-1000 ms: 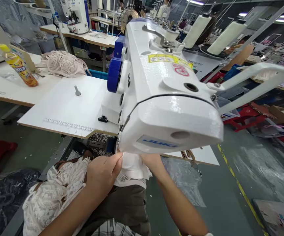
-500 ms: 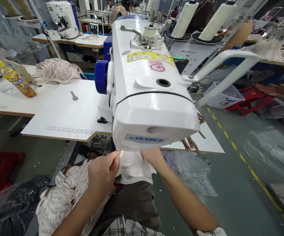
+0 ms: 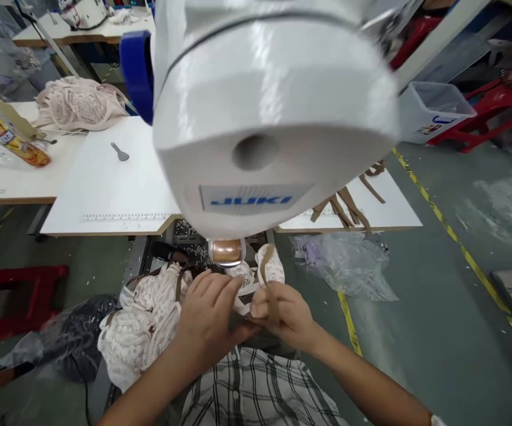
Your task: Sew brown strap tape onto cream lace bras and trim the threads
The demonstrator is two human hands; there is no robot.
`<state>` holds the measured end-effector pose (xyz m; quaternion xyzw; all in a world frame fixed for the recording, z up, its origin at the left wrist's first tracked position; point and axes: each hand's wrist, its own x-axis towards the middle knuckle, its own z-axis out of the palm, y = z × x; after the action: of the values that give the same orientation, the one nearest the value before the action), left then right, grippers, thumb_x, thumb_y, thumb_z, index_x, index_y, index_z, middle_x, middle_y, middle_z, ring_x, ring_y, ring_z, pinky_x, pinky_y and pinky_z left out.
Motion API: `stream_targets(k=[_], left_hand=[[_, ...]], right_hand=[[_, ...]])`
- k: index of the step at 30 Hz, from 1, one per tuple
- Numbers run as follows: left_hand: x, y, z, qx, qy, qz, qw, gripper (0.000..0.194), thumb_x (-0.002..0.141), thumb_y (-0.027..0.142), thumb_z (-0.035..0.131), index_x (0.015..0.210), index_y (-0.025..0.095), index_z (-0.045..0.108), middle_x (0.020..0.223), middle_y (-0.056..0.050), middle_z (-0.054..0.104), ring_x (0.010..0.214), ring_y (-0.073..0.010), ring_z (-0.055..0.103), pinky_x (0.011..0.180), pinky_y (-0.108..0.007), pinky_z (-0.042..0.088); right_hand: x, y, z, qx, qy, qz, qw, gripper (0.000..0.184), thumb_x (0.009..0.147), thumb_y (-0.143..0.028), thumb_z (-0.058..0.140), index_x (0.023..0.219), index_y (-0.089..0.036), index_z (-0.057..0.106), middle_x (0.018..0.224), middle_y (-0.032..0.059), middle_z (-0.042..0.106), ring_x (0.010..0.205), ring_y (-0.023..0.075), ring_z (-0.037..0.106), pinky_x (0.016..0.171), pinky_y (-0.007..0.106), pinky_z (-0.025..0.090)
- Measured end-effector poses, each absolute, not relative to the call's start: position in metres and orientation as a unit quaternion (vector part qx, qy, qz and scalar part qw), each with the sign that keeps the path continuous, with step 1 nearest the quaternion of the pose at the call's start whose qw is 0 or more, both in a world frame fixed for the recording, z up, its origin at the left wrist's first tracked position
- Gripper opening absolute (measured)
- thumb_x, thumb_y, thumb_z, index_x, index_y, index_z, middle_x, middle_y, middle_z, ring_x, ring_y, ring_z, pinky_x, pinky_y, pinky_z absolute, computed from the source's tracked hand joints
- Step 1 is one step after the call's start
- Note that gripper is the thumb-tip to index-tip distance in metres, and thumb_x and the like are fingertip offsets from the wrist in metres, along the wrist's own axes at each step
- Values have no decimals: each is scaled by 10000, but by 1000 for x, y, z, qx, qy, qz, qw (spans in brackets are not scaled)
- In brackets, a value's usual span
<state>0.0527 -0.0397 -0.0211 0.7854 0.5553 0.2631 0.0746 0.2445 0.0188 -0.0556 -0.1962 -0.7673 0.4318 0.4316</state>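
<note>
Below the head of a white sewing machine (image 3: 256, 171), both hands are on a white lace bra (image 3: 271, 264) with a brown strap (image 3: 268, 278). My right hand (image 3: 289, 313) pinches the bra's edge, the strap looping up over its fingers. My left hand (image 3: 209, 310) is closed at the other side of the same edge, its fingertips partly hidden. Just beyond the hands, a copper-coloured shiny part (image 3: 227, 251) shows beneath the machine head. Left of my left hand lies a heap of white lace pieces (image 3: 138, 325) with brown straps.
Brown strips (image 3: 344, 207) lie on the right tabletop. On the left table are a ruler scale (image 3: 127, 217), a grey flat tool (image 3: 120, 152), a drink bottle (image 3: 12, 142) and beige lace bras (image 3: 81, 103). A red stool (image 3: 16, 296) and clear plastic bags (image 3: 344, 263) are on the floor.
My view has tilted down and closer to the machine. Both hands have drawn the white lace piece out from beneath the machine head towards my lap, and the brown strap now shows.
</note>
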Motion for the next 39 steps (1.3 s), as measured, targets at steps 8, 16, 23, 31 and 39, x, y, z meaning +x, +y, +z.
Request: stream_targets(k=[8,16,23,31,39], left_hand=[[47,-38,-38,830,487,269,18,139,896,102,513,859,162,632,607,-5,555,634,-168,473,735,-346,433],[77,-53,-6,831,406,289,248,210,951,260,509,769,190,587,606,-4,574,580,-157,503,569,-303,361],[22,-62,-12,659,520,332,432,300,921,409,553,746,183,643,654,-38,658,578,-176,610,532,-261,452],[-9,-4,-69,567,785,184,168,442,751,500,650,1018,149,678,1052,-191,665,1096,-419,567,894,-530,455],[97,-21,-88,523,457,287,660,337,853,477,632,812,151,706,722,-43,648,654,-165,563,621,-265,426]], right_hand=[[251,4,-54,-52,-846,214,486,114,814,-122,711,893,-190,665,782,10,689,776,147,676,758,263,589],[297,67,-142,-380,-833,354,191,367,963,-363,468,1286,-205,541,1202,144,640,1147,264,584,1027,473,431],[341,105,-197,-440,-796,413,45,317,763,-444,704,929,-174,695,835,72,697,749,213,634,711,316,497],[344,56,-131,-547,-721,395,156,283,947,-363,435,862,-183,637,705,26,620,615,157,540,572,263,393],[270,20,-80,-319,-749,452,366,344,986,-496,432,1166,-226,546,1053,82,610,979,192,579,859,330,469]])
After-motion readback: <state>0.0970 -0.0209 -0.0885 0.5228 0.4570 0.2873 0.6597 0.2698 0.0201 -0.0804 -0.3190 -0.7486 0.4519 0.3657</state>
